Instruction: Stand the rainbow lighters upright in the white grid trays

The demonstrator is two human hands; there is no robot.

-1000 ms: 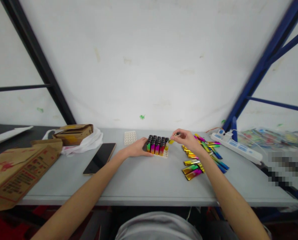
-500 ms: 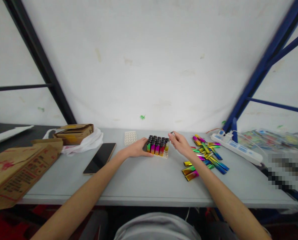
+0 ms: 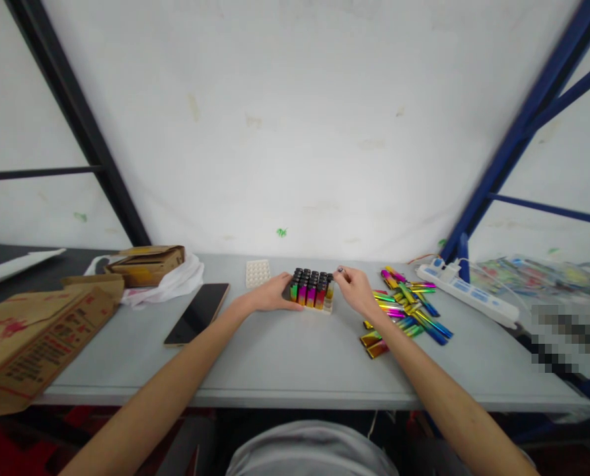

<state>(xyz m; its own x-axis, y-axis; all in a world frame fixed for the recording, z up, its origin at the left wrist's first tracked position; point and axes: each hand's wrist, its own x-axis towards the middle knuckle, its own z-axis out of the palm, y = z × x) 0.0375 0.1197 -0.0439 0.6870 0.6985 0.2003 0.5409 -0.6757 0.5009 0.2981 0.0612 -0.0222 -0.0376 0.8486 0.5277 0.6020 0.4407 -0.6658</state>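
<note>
Several lighters (image 3: 312,288) with black tops and shiny multicoloured bodies stand upright in rows in a pale tray (image 3: 328,307). My left hand (image 3: 271,292) grips the left side of this tray, thumb along the front and fingers behind. At the tray's right end my right hand (image 3: 354,287) is closed in a pinch on a lighter (image 3: 341,269); only its tip shows above the fingers. Right of that hand, a loose pile of shiny lighters (image 3: 413,304) lies on the table, partly covered by my forearm.
A white dimpled tray (image 3: 258,273) lies behind my left hand. To the left are a dark phone (image 3: 198,314), a cardboard box (image 3: 148,266) on a white plastic bag (image 3: 188,274), and a brown carton (image 3: 51,337). A power strip (image 3: 468,291) runs along the right side.
My right hand has lowered slightly at the tray's right end, taking the pinched lighter down with it. My left hand and the tray have stayed in place.
</note>
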